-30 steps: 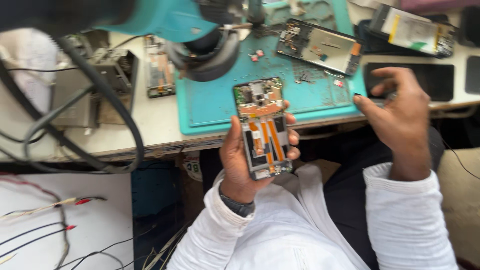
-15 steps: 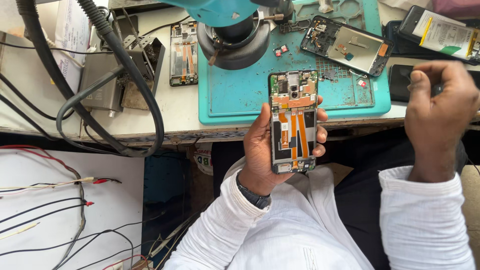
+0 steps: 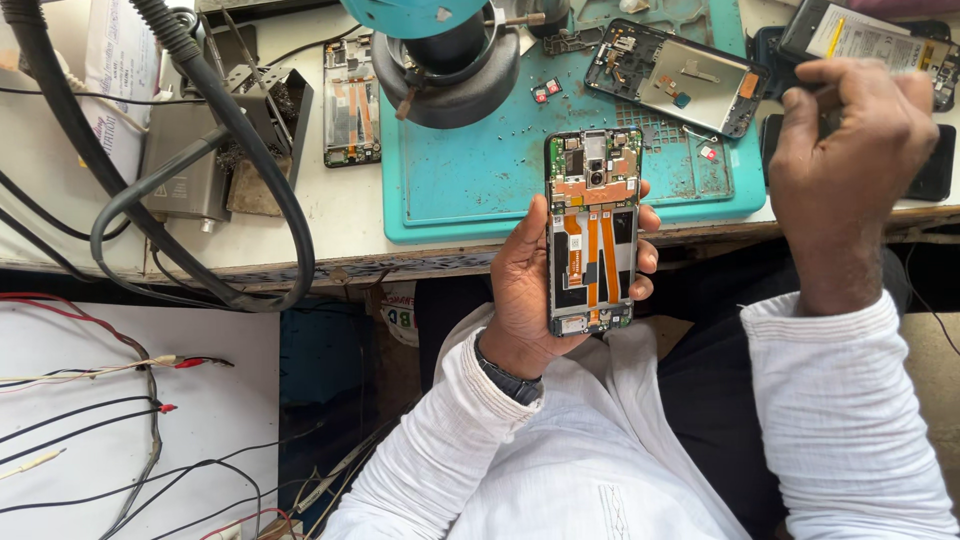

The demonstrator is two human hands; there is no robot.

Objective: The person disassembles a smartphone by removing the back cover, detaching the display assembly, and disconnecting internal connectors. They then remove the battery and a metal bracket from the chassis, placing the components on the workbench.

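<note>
While the left hand grips an opened phone from below, thumb along its left edge and fingertips curled round its right edge, the phone stands upright over the front edge of the workbench. Its back cover is off, so a green board at its top and orange ribbon cables down its middle lie bare. A dark watch sits on that wrist above a white sleeve.

At about two o'clock from the phone, the right hand is curled with its fingers bent inward near a dark flat slab at the bench's right end. Whether it pinches anything I cannot tell, since the back of the hand hides the fingertips.

Just behind the phone, at twelve o'clock, lies a teal work mat sprinkled with tiny screws. A second opened phone rests tilted on the mat at about one o'clock. At eleven o'clock a round dark lens ring under a teal microscope head hangs above the mat. A third stripped phone frame lies upright on the bare bench at ten o'clock, beside a grey metal box. Thick black cables loop over the bench at nine o'clock, and thin red and black wires trail across a white board at eight o'clock.
</note>
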